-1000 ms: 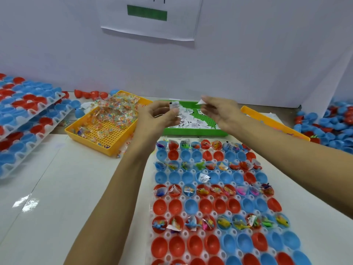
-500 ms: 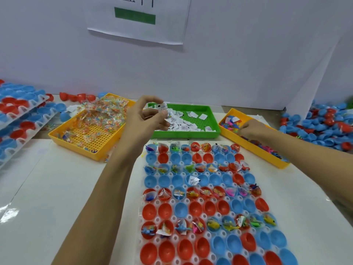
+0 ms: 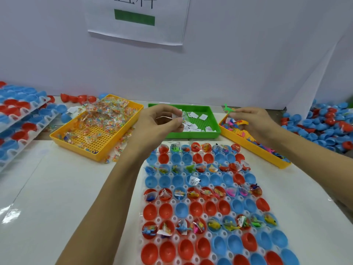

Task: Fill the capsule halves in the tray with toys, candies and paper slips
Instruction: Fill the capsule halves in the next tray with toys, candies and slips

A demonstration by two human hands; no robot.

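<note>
A clear tray (image 3: 172, 202) of red and blue capsule halves lies in front of me; alternate rows hold toys, candy and slips, the rows between are mostly bare. My left hand (image 3: 158, 124) hovers above the tray's far left corner and pinches folded paper slips (image 3: 176, 116) and a clear wrapper. My right hand (image 3: 252, 122) is over the yellow toy tray (image 3: 254, 148) at the right and pinches a small green dinosaur toy (image 3: 228, 109) raised above the toys. One loose slip (image 3: 193, 180) lies in a blue half.
A yellow tray of wrapped candies (image 3: 95, 129) sits at the back left, a green tray of paper slips (image 3: 214, 119) at the back middle. Stacked trays of capsule halves (image 3: 19, 121) stand at the left, a heap of loose halves (image 3: 324, 127) at the right. A white wall stands behind.
My right hand went from beside the left hand over the green tray to the yellow toy tray and lifted a green dinosaur. My left hand kept its slips and stayed nearly still.
</note>
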